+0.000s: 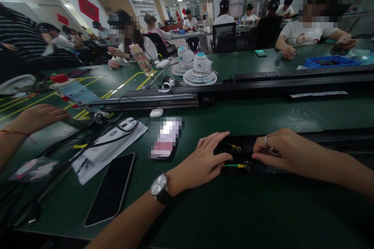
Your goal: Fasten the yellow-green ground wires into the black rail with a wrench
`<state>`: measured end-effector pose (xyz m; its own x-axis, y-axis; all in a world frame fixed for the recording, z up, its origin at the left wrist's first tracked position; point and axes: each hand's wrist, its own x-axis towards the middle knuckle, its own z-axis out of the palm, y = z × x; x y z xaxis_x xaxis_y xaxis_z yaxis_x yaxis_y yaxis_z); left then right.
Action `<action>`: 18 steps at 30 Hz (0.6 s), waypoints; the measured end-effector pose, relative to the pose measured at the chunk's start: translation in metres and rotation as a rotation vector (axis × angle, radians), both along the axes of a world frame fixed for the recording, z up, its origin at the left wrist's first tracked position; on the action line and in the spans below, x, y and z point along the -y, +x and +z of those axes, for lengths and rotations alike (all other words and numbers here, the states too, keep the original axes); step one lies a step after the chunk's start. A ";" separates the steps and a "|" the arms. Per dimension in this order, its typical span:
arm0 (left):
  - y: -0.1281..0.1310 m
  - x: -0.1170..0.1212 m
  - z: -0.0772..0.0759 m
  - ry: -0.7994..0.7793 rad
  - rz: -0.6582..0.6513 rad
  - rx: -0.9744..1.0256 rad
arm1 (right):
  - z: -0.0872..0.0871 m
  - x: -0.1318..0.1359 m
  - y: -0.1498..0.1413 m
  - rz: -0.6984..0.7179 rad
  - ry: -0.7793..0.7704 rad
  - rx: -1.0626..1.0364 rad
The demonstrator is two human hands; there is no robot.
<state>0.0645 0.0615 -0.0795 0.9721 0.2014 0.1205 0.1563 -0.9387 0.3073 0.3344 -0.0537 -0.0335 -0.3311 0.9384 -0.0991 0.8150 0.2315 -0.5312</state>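
My left hand point(201, 161), with a watch on its wrist, rests at a long black channel-like bar point(309, 142). Its fingers are stretched and partly apart, the tips touching the bar. Beside those fingertips a green wire point(232, 165) ends in a yellow sleeve and a ring terminal point(247, 165). A second ring terminal point(238, 148) with a yellow sleeve lies just above, inside the bar. Over the bar to the right, my right hand point(280, 149), wearing a ring, has its fingers pinched together. A small dark, shiny piece shows at them, too hidden to name.
Left of my hands lie a black phone point(111, 190), a lit phone point(166, 138), a white earbud case point(156, 113) and a white paper bag point(108, 148) with cables. Another person's hand point(41, 120) reaches in from the left. White fans point(200, 72) stand beyond the dark rails point(263, 85).
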 end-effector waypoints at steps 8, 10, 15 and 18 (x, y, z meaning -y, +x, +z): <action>0.000 -0.003 -0.007 0.018 -0.019 0.032 | 0.003 0.000 -0.002 -0.005 -0.002 -0.002; 0.000 -0.004 -0.007 0.023 -0.018 0.029 | 0.003 0.000 -0.002 -0.001 0.004 -0.008; 0.001 -0.003 -0.006 0.023 -0.023 0.025 | 0.003 0.003 -0.002 0.006 0.024 -0.006; 0.002 -0.003 -0.006 0.027 -0.022 0.029 | 0.003 0.003 -0.003 0.003 0.038 -0.005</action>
